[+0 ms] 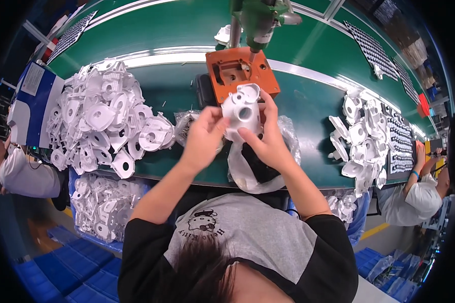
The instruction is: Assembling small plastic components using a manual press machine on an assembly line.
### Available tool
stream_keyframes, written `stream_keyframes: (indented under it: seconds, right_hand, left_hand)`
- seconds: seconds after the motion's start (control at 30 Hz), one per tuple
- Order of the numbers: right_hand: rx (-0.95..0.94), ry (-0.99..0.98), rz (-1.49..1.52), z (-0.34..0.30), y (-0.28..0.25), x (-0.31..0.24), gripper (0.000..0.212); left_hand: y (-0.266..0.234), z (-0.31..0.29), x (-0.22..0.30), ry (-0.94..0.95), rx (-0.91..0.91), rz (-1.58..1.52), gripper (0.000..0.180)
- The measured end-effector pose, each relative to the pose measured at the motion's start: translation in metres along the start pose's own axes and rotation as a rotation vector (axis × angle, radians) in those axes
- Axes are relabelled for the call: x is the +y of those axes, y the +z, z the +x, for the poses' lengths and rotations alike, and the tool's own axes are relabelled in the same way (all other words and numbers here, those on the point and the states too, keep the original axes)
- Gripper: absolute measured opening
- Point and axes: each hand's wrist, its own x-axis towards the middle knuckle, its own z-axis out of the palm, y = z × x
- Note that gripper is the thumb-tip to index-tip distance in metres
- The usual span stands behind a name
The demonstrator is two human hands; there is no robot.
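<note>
Held up in front of me is a white plastic housing point(233, 107) with round openings and a cylindrical collar. My right hand point(269, 139) grips it from the right, thumb across its lower face. At its left edge, the fingers of my left hand point(203, 136) press against it, slightly blurred. Just beyond the housing lies an orange fixture block point(269, 85) with a shaped recess. Above that block hangs a green machine head point(258, 28) with a pointed tip. Under my hands sits a clear plastic bag point(242, 174) around something black.
A big heap of white plastic parts point(101, 116) covers the bench at left; a smaller pile point(359, 134) lies right, beside a tray of small dark parts point(402, 144). A small bag of metal pieces point(184, 123) rests near my left hand. Filled blue bins point(108, 245) stand below the bench.
</note>
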Motion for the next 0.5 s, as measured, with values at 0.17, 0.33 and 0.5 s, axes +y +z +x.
stream_keyframes:
  seconds: [0.17, 0.33, 0.5]
  right_hand:
    - [0.036, 0.056, -0.169, -0.020, -0.050, 0.008, 0.055]
    - [-0.141, 0.130, -0.643, -0.052, -0.068, 0.020, 0.022]
    - [-0.061, 0.068, -0.824, -0.058, -0.046, 0.030, 0.022]
  left_hand:
    - [-0.044, 0.079, 0.017, 0.026, 0.010, 0.293, 0.026]
    - [-0.048, 0.156, 0.014, 0.239, 0.014, 0.915, 0.036]
    - [-0.038, 0.198, 0.007, 0.055, -0.195, 0.965, 0.031]
